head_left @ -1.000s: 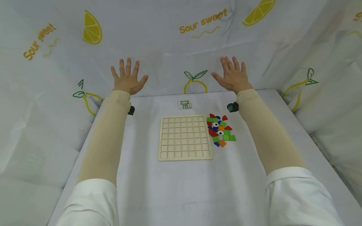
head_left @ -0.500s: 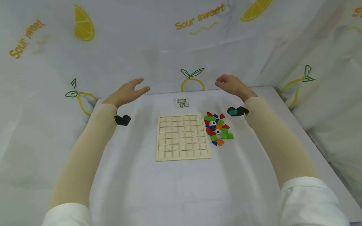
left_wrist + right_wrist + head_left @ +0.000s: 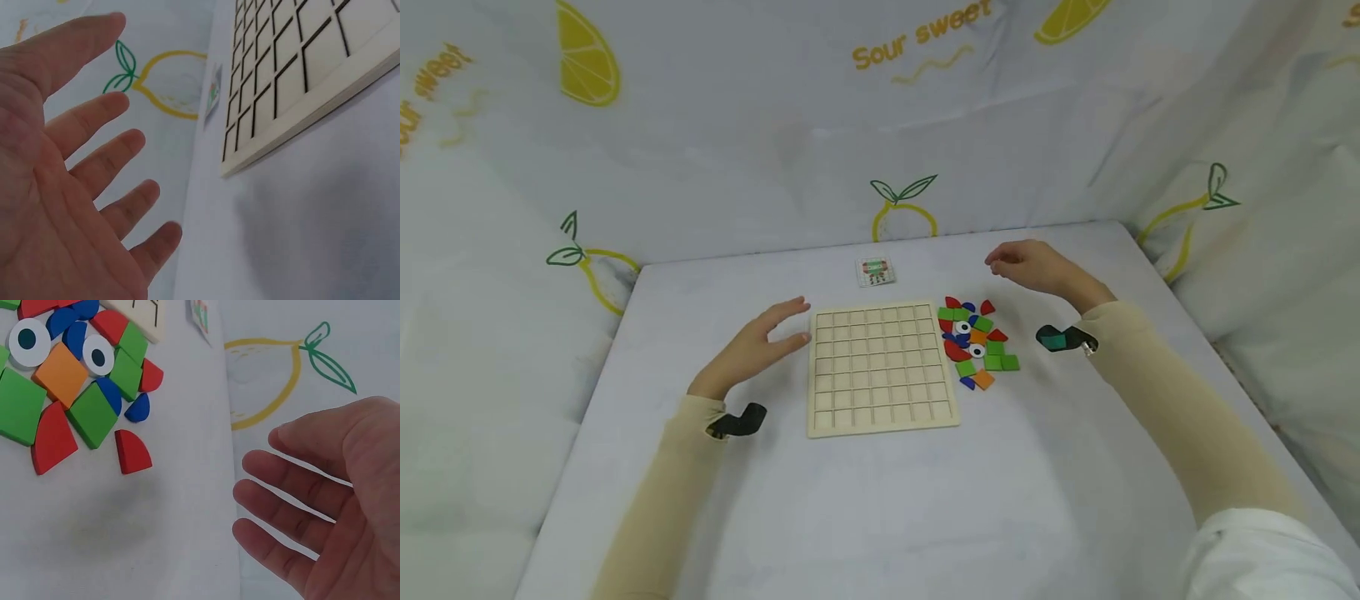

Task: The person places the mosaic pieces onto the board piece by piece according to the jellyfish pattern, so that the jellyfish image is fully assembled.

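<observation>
My left hand (image 3: pixel 751 352) hovers at the left edge of a wooden grid board (image 3: pixel 883 367), fingers spread and relaxed, holding nothing. In the left wrist view its palm and loose fingers show beside the board's corner. My right hand (image 3: pixel 1036 268) is in the air behind and to the right of a cluster of colored pieces, its fingers loosely bent around nothing. The cluster lies along the board's right side: green squares (image 3: pixel 19 406), an orange square (image 3: pixel 61 374), red quarter-circles (image 3: pixel 132 452), blue pieces (image 3: pixel 138 408) and round white eye pieces (image 3: pixel 98 355).
A small printed card (image 3: pixel 876 271) lies behind the board near the table's back edge. The white cloth-covered table (image 3: pixel 880 517) meets a hanging white curtain (image 3: pixel 737 150) with lemon prints. A dark wrist camera (image 3: pixel 737 421) sits on the left sleeve, another (image 3: pixel 1066 339) on the right.
Both hands have come down and back from outstretched, spread-finger poses near the curtain. The left is now beside the board, the right near the pieces. The head view has shifted slightly.
</observation>
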The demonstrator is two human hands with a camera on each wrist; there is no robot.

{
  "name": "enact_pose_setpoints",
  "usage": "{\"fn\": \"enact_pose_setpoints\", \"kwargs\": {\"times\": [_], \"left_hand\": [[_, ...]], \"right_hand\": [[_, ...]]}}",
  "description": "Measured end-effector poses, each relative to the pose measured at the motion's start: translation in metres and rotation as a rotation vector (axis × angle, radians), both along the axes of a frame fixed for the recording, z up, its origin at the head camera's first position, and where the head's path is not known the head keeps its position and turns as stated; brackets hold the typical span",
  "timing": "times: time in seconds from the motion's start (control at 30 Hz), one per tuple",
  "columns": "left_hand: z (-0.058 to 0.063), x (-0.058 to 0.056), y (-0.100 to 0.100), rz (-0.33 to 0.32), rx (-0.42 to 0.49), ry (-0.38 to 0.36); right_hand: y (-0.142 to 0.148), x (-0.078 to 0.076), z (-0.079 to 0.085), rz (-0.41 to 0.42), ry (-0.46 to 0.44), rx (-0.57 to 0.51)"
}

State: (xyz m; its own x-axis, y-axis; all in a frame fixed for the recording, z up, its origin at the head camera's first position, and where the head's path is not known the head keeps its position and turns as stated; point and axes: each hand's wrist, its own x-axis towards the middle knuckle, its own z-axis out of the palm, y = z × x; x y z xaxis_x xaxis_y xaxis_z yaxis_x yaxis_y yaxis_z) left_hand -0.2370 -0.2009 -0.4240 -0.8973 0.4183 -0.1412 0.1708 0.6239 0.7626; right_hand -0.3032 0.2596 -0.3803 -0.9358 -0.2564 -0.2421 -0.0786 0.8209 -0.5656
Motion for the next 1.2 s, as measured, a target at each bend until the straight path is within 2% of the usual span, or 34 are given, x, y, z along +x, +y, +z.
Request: {"fn": "enact_pose_setpoints", "kwargs": {"times": [0.13, 0.27, 0.33, 0.47, 0.57, 0.73, 0.87, 1.03, 1.2], "left_hand": [[-0.022, 0.007, 0.007, -0.080, -0.042, -0.012], [-0.033, 0.009, 0.017, -0.204, -0.155, 0.019], [-0.038, 0.011, 0.019, -0.225, -0.190, 0.002], [-0.048, 0.013, 0.019, -0.216, -0.216, -0.030], [-0.051, 0.016, 0.018, -0.195, -0.210, -0.029], [-0.054, 0.019, 0.015, -0.206, -0.185, -0.022], [-0.057, 0.020, 0.013, -0.218, -0.183, 0.006], [-0.061, 0.022, 0.010, -0.216, -0.183, 0.035], [-0.062, 0.022, 0.010, -0.222, -0.156, 0.039]], "right_hand": [[0.005, 0.000, -0.015, -0.007, -0.011, -0.003], [0.004, -0.003, -0.032, -0.021, -0.031, -0.020], [0.001, -0.005, -0.042, -0.026, -0.052, -0.006], [-0.001, -0.005, -0.059, -0.015, -0.094, 0.033], [-0.001, -0.005, -0.066, 0.015, -0.079, 0.053], [-0.002, -0.003, -0.069, 0.075, -0.016, 0.134], [-0.004, 0.000, -0.068, 0.087, 0.005, 0.195], [-0.007, 0.005, -0.070, 0.057, 0.006, 0.254], [-0.002, 0.010, -0.071, -0.062, 0.003, 0.214]]}}
